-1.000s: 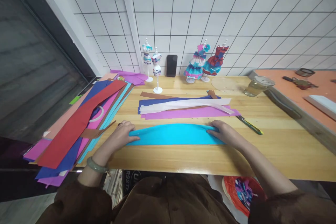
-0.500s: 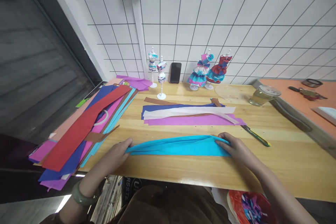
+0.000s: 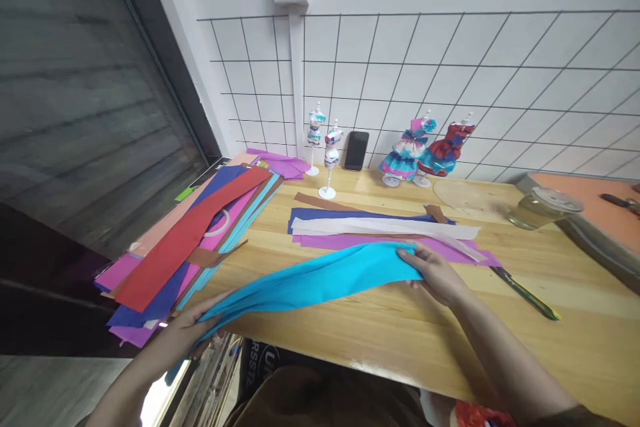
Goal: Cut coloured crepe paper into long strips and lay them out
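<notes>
Wooden table, one: a turquoise sheet, slung between two hands, spans the air over its near side, the left end at the front edge. Pile of coloured sheets, left: near the left hand; a sweep of that arm could drag loose pieces off, the lower ends appearing to overhang. Group of loose strips, white, blue, brown and purple, behind: may be nudged askew should the sheet's far edge brush them; contact cannot be told. Hands, two: left fingers closed around a bunched end, where an uneven pull would likely set creases or a tear; right hand pinching the other end, thumb above, a loose hold there risking a slip. Slim cutter-like tool, at the purple tip: could be knocked by the right forearm. Sheet, appearance: plain, bright, long, limp; paper or cloth uncertain; broad and smooth rightward, narrowing leftward into fine lengthwise folds.
</notes>
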A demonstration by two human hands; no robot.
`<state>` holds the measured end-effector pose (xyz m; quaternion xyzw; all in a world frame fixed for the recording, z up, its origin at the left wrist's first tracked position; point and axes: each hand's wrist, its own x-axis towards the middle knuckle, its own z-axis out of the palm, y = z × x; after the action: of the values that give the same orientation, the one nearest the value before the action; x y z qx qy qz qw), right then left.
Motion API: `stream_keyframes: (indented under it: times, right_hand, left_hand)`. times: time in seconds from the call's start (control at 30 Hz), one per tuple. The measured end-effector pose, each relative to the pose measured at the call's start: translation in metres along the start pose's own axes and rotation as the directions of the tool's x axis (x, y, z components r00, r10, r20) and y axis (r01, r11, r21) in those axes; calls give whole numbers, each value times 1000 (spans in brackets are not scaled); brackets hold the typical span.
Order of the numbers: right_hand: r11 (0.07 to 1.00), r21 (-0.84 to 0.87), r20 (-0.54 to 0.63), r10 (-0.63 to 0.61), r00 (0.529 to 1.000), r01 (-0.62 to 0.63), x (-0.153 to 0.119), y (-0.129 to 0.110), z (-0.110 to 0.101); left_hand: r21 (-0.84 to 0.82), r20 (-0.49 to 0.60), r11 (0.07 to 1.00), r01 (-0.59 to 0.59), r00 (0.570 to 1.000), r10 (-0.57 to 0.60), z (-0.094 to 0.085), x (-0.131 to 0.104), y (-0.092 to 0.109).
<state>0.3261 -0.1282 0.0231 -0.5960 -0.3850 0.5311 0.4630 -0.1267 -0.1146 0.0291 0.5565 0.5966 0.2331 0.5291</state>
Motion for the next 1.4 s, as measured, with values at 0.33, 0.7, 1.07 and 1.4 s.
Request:
stream_keyframes:
  times: [0.33,0.7,1.07,1.4]
  right_hand:
    - [955,289,359,-39,933,-72,122,-66,128]
    - [967,244,468,-55,882,-69,111,-37,193]
    - [992,-111,352,101,931,-65,-8,16,83]
    - [1000,6,205,6,979,-7,-45,44,77]
  left_hand:
    - [-390,-265,918,75,945,-190,-22,-22,-42]
    - [-398,-323,912,-97,945,-40,-5,64,-6]
    - [581,-399,813,-36,859,323,-36,67,16]
    - [864,-397,474,167,806,440,-67,148,34]
